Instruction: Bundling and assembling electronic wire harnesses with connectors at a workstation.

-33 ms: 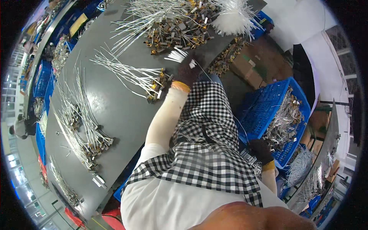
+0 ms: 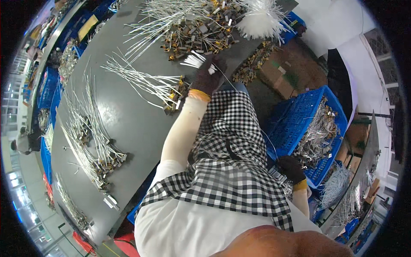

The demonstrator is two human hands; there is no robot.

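My left hand (image 2: 208,78), in a dark glove, is closed around a bundle of short white tubes (image 2: 193,61) over the table edge. A thin wire (image 2: 268,139) runs from this hand across my checked apron toward my right hand (image 2: 292,169). That hand, also dark-gloved, is low beside the blue crate (image 2: 287,124), its fingers closed at the wire's end; the exact grip is hard to see. Left of my left hand lies a bunch of white wires (image 2: 147,81) with small brown-and-yellow parts (image 2: 173,96) at their ends.
A large heap of wired parts (image 2: 201,32) and a white fibrous bundle (image 2: 261,21) lie on the far grey table (image 2: 115,103). More wire bunches (image 2: 96,141) spread at left. Cardboard (image 2: 276,79) is beyond the crate, which holds tangled wired parts (image 2: 314,132).
My left hand has shifted slightly left with the white tubes, and its back shows a little more. The right hand stays in place.
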